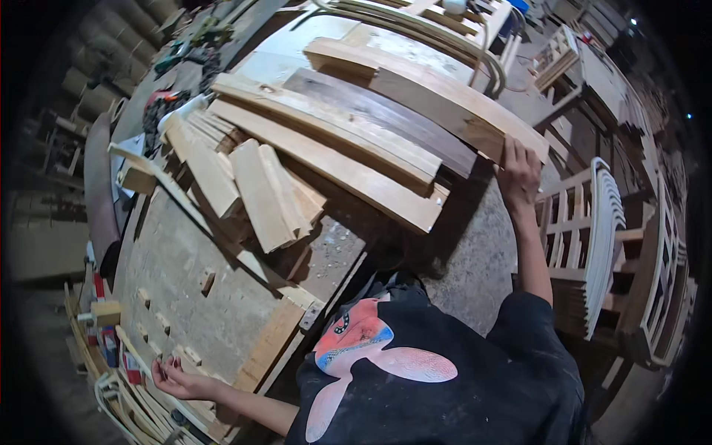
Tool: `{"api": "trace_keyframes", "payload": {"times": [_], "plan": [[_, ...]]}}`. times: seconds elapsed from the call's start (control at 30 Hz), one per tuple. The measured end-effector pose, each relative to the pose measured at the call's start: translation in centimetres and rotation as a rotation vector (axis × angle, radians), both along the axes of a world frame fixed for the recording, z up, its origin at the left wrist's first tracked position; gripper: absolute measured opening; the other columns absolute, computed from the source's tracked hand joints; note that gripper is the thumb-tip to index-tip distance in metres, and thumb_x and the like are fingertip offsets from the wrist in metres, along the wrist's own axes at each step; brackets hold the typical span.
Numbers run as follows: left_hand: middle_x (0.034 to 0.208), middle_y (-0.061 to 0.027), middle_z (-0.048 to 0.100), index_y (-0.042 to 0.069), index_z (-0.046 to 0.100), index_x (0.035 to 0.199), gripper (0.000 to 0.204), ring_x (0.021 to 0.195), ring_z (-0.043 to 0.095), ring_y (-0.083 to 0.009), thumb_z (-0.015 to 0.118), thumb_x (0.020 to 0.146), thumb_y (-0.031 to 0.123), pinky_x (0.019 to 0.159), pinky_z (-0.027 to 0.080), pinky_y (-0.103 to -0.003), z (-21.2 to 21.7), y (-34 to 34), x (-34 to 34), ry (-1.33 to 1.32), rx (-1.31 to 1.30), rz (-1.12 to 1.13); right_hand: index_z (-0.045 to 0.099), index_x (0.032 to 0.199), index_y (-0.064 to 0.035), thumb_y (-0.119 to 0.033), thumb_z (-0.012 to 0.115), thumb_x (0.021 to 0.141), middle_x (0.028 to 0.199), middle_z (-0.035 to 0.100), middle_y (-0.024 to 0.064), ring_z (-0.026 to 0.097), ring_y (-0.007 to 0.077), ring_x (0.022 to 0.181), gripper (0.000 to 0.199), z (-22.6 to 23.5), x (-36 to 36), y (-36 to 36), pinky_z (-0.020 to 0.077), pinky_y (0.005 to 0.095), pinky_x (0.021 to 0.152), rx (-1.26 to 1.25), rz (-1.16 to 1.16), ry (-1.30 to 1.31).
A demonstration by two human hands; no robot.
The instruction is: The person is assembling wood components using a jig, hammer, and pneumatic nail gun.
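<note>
My right hand (pixel 518 176) is closed on the near right end of a long pale wooden board (pixel 430 74), with its fingers over the top edge. A brown wooden board (pixel 430 104) lies along that board's near side. My left hand (pixel 178 378) is at the lower left, above the workbench (pixel 252 334). Its palm is turned up and its fingers are loosely curled and apart, with nothing visible in them. Between the hands, a dark plank (pixel 356 104) and several long pale boards (pixel 334 159) lie side by side, some stacked.
Short wooden blocks (pixel 263 196) are piled at the left of the boards. A narrow wooden strip (pixel 182 200) runs across the bench. Slatted wooden frames (pixel 586 230) lean at the right. Curved chair-like frames (pixel 423 22) stand at the back. Tools and clutter (pixel 178 74) cover the far left.
</note>
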State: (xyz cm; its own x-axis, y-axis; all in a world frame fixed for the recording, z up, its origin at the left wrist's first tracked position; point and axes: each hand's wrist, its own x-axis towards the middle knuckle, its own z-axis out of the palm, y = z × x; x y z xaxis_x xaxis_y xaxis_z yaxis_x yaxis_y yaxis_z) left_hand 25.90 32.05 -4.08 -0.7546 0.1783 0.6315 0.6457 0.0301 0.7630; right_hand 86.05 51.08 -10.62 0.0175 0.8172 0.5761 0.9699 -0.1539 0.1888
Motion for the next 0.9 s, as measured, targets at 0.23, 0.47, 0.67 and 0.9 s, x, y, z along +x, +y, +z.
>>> {"api": "trace_keyframes", "payload": {"times": [0.23,0.47,0.67,0.9], "plan": [[0.11,-0.0095,0.057,0.0,0.051,0.115,0.024,0.085,0.056,-0.019,0.046,0.097,0.014,0.074,0.047,-0.029,-0.5,2.1,-0.6,-0.015,-0.073,-0.065,0.054,0.119,-0.0051,-0.01,0.076,0.062,0.11,0.06,0.0098,0.058,0.0279,0.098,0.061,3.6,-0.2,-0.5,0.0476,0.0372,0.088,0.052,0.035,0.024],[0.11,-0.0085,0.057,0.001,0.051,0.115,0.023,0.085,0.056,-0.0184,0.045,0.098,0.015,0.073,0.048,-0.029,-0.2,2.1,-0.4,0.002,-0.092,-0.046,0.051,0.125,-0.0059,-0.017,0.077,0.067,0.114,0.058,0.0122,0.056,0.0301,0.103,0.064,5.5,0.3,-3.9,0.0462,0.0389,0.089,0.126,-0.184,0.074],[0.106,-0.0105,0.059,0.001,0.053,0.114,0.024,0.085,0.058,-0.019,0.048,0.097,0.016,0.072,0.049,-0.029,-0.6,2.7,-0.4,-0.008,-0.073,-0.091,0.051,0.125,-0.0028,-0.017,0.071,0.076,0.114,0.059,0.0167,0.057,0.0366,0.101,0.055,2.3,-1.9,-7.9,0.0462,0.0406,0.087,0.238,-0.379,0.666],[0.105,-0.0093,0.06,0.003,0.054,0.113,0.022,0.082,0.059,-0.0179,0.048,0.097,0.016,0.068,0.049,-0.026,0.6,6.6,0.9,0.001,-0.091,-0.169,0.06,0.111,0.0035,-0.016,0.066,0.088,0.103,0.063,0.0054,0.057,0.0119,0.092,0.031,-2.5,-2.6,-11.9,0.046,0.0287,0.084,0.462,-0.379,1.589]]}}
